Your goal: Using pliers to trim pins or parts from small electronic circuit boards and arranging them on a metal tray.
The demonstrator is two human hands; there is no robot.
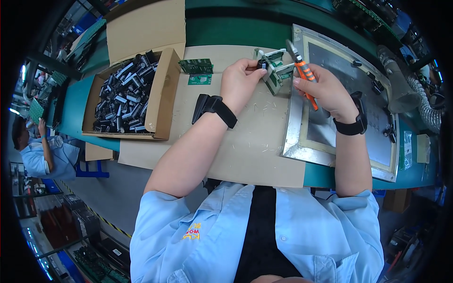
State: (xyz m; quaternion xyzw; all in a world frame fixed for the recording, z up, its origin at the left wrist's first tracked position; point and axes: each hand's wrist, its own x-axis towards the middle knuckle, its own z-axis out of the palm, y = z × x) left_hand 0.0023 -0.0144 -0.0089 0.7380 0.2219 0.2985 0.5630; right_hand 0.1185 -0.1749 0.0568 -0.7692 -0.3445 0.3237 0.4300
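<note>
My left hand (240, 80) is closed at the left side of a green circuit board assembly (273, 70), which is held tilted above the cardboard sheet. A small black cylindrical capacitor (261, 64) shows at its fingertips, against the board. My right hand (325, 89) is wrapped round orange-handled cutters (306, 70), with their grey jaws up and pointing away from me. The cutters are just right of the board, and the right fingertips come close to its edge. Whether those fingertips touch the board, I cannot tell.
An open cardboard box (163, 94) full of black capacitors stands at left. Two green circuit boards (200, 79) lie beside it. Tiny clipped wire bits litter the cardboard sheet (231, 146). At right is a metal-framed panel (295, 137) with several loose capacitors. Another person (42, 151) works far left.
</note>
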